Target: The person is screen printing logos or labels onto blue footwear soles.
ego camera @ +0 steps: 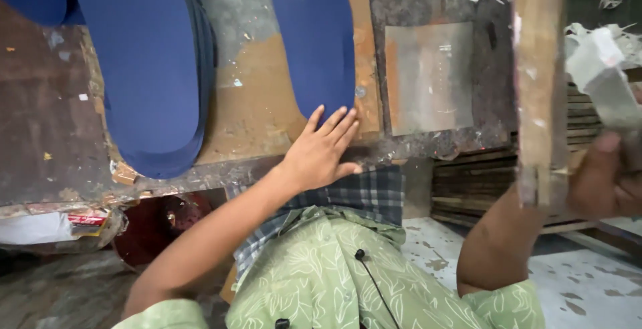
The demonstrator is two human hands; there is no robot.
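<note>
Green leaf-print shirt (348, 282) fills my lower view; my left hand (319, 152) lies flat, fingers together, on the heel of a navy foam sole (313, 38) on the scuffed bench (47, 135). I'd press evenly. My right hand (605, 182) clamps a rough wooden handle (538, 81)

Left hand (319, 152) flat, palm down, fingers extended and slightly spread, arm reaching forward. Right hand (605, 182) raised, curled in grip (thumb on top), elbow bent.
</note>
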